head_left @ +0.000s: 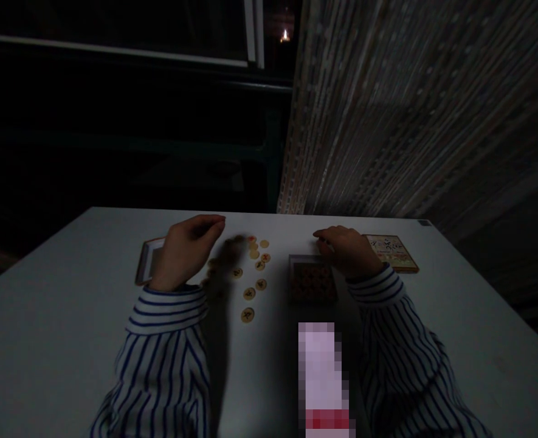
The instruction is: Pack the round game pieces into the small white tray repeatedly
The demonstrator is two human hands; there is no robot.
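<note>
One white table (90,340) fills the lower half of the view, with one string curtain (341,121) hanging behind its right side. Two blue-striped sleeves (166,365) reach in over it, one to each of the person's two hands.

The left hand (184,249) is raised left of the scattered discs, thumb and forefinger almost meeting; whether anything is pinched between them cannot be told. The right hand (348,249) hangs at the far right corner of the box, fingers loosely curled; its grasp is hidden too.

Three flat containers or panels lie about: one printed panel (394,252) beyond the right hand, one shallow orange-rimmed tray (145,261) partly behind the left, and one clear-walled box (298,260) between the hands, holding reddish discs too dark to count.

Smallest are the loose xiangqi pieces (249,294), in the middle of the table: ten show clearly, five with dark characters, two with red, three seemingly plain. More lie in the left hand's shadow, uncountable.
</note>
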